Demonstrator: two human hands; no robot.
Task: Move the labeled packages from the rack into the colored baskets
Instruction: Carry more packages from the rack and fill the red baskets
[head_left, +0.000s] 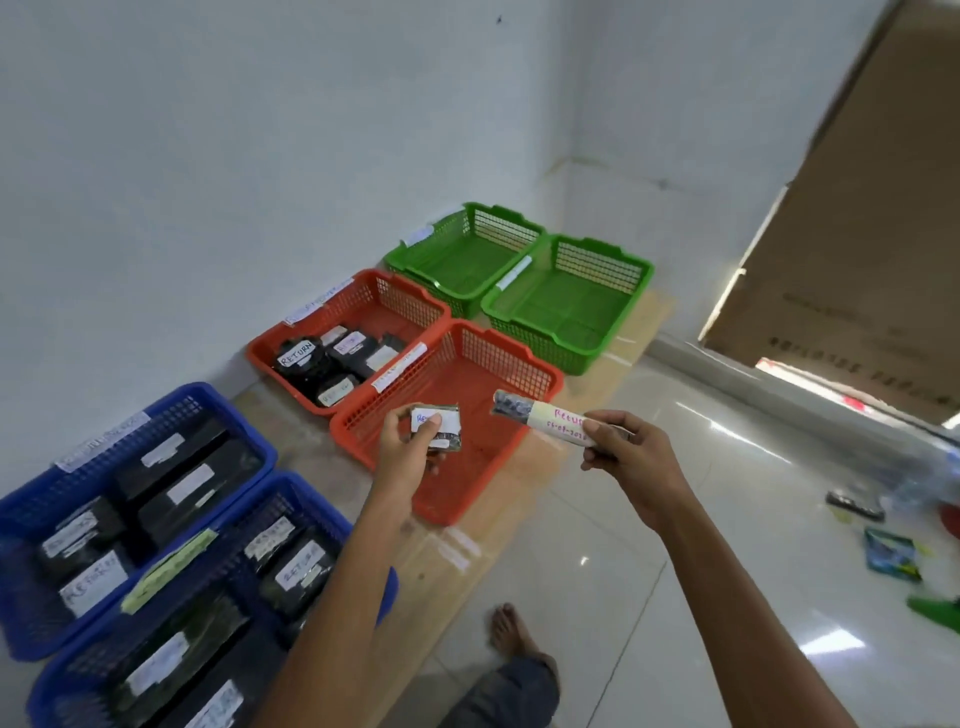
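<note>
1. Black small package (445, 434), white-labelled, sits pinched between the left hand (408, 441) fingers and thumb, above the near red basket (467, 488).
2. The right hand (631, 457) grips a rolled package (537, 415), fingers curled round it, by that basket's right rim.

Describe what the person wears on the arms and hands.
The left hand and right hand wear no gloves. The left forearm and right forearm show no sleeves, and no watch or bracelet shows at either wrist.
</note>
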